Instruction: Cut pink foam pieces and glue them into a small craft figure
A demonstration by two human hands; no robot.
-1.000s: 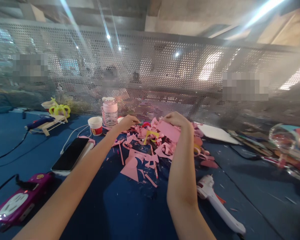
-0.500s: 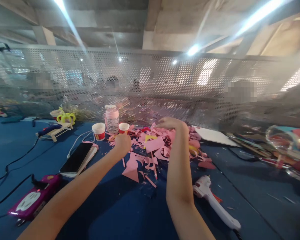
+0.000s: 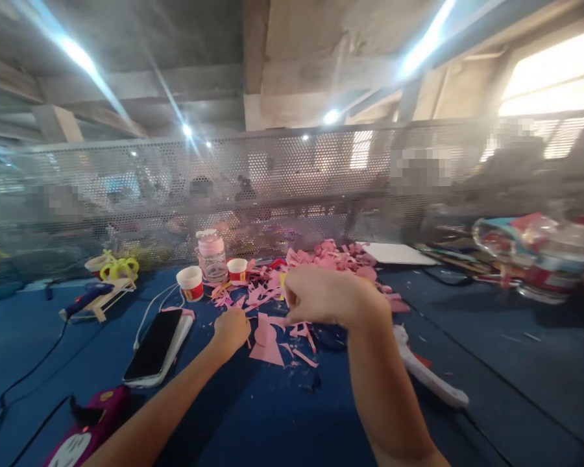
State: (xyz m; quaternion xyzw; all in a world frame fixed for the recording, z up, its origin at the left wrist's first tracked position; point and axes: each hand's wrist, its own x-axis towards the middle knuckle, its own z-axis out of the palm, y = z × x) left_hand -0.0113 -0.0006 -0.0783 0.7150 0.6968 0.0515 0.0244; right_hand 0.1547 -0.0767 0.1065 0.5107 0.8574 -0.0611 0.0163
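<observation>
Head camera view, blue table (image 3: 253,421): at far left, a blue-handled tool (image 3: 88,297) rests on a small wooden stand (image 3: 117,290), with a purple power strip (image 3: 95,421) at the near left edge, partly behind the left forearm. Next, a black-faced phone (image 3: 154,347) lies flat near a white cable, with a paper cup (image 3: 191,285) and a pink-topped bottle (image 3: 211,256) farther back. Left of center, the left hand (image 3: 231,332) is loosely curled just beside the near pieces; whether it grips anything cannot be told. A second paper cup (image 3: 237,271) stands beyond it. Pink paper scraps (image 3: 275,283) spread across the middle and heap toward the far side, while a larger pink cut piece (image 3: 266,340) lies flat on the near side. Over them, to the right, the right hand (image 3: 331,295) bends downward, fingers and thumb slightly parted; any hold is hidden. Much cutting appears done, but the scraps look unsorted, and clearing or picking through them seems largely left. Farther right sit a white glue gun (image 3: 431,376), partly behind the right forearm, a white board (image 3: 399,254) at the far side and a clear plastic container (image 3: 555,259).
</observation>
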